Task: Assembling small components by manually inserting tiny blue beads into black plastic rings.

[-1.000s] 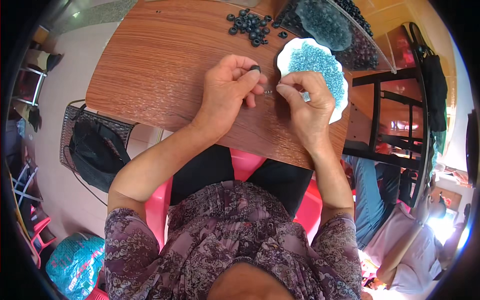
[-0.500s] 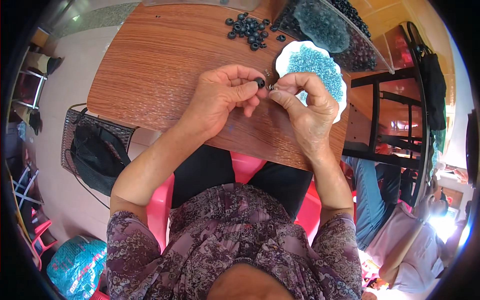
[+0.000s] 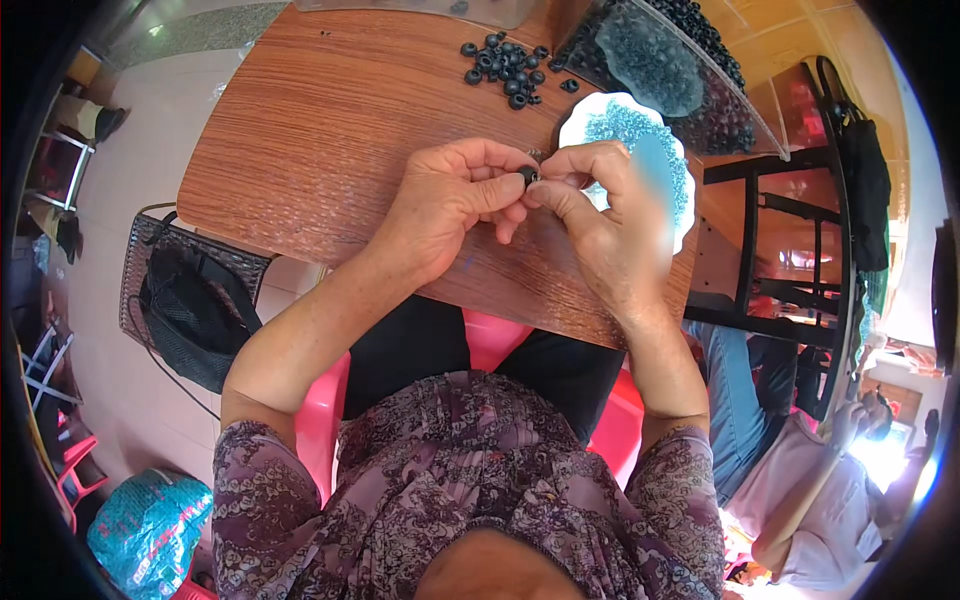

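Closest to the body, the counter's [image 3: 320, 130] near edge runs above the lap, and both forearms reach in over it. Left of the left hand [image 3: 445, 212] I have a broad sweep of brown wood to move across. Over on the right I'm tighter: the right hand [image 3: 608, 225] overlaps the white scalloped plate [image 3: 573, 128], with the counter's right edge just past it.

The black bead [image 3: 527, 175] sits between the two hands, above the wood and left of the plate. It looks rounded, dark and smooth; a small pale glint at its right side is too tiny for me to make out. The left fingers pinch it. The right thumb and forefinger come close together at its right side, though I can't tell whether they grip anything.

Blue beads [image 3: 622, 120] fill the plate. Farther off, loose black beads [image 3: 510, 68] lie in a cluster, and right of them a clear bin [image 3: 762, 128] stands at the counter's far right.
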Demonstrator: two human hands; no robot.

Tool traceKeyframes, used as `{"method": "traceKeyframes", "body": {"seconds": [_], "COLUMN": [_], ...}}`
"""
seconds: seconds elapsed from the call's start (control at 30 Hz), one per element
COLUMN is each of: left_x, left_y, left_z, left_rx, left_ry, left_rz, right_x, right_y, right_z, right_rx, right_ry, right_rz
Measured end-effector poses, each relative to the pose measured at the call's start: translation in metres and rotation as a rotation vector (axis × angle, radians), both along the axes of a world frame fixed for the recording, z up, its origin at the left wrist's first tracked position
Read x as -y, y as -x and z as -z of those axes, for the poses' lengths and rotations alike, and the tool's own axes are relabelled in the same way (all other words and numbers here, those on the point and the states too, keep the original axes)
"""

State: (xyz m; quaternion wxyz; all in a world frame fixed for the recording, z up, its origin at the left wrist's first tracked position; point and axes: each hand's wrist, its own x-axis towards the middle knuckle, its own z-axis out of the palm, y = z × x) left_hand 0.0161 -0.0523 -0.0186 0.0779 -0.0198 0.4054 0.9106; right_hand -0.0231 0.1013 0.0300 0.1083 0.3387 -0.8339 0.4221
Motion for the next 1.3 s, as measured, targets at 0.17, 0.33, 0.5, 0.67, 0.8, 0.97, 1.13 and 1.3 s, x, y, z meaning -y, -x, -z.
{"method": "traceKeyframes", "body": {"seconds": [0.17, 0.33, 0.5, 0.67, 0.8, 0.97, 1.13, 1.3], "left_x": [0.003, 0.006, 0.004, 0.003, 0.002, 0.006, 0.008, 0.007], "left_y": [0.000, -0.001, -0.002, -0.001, 0.004, 0.005, 0.002, 0.003], "left_z": [-0.001, 0.005, 0.005, 0.004, 0.003, 0.003, 0.005, 0.009], "left_rx": [0.005, 0.014, -0.030, -0.035, -0.023, -0.015, 0.012, 0.001], "left_ry": [-0.036, -0.163, -0.122, -0.088, -0.118, -0.197, -0.277, -0.287], "left_rz": [0.021, 0.037, 0.033, -0.050, -0.055, -0.035, -0.037, -0.027], "right_x": [0.000, 0.010, 0.008, 0.012, 0.012, 0.018, 0.022, 0.019], "right_y": [0.002, -0.012, -0.008, -0.004, 0.000, -0.002, -0.014, -0.009], "right_z": [0.004, 0.007, 0.010, 0.008, 0.006, 0.005, 0.013, 0.004], "right_rx": [-0.222, -0.441, -0.335, -0.249, -0.319, -0.423, -0.455, -0.320], "right_ry": [-0.058, -0.100, -0.006, 0.021, 0.006, -0.017, -0.122, -0.115], "right_rz": [-0.060, -0.011, -0.003, 0.004, 0.011, -0.001, 0.014, -0.020]}}
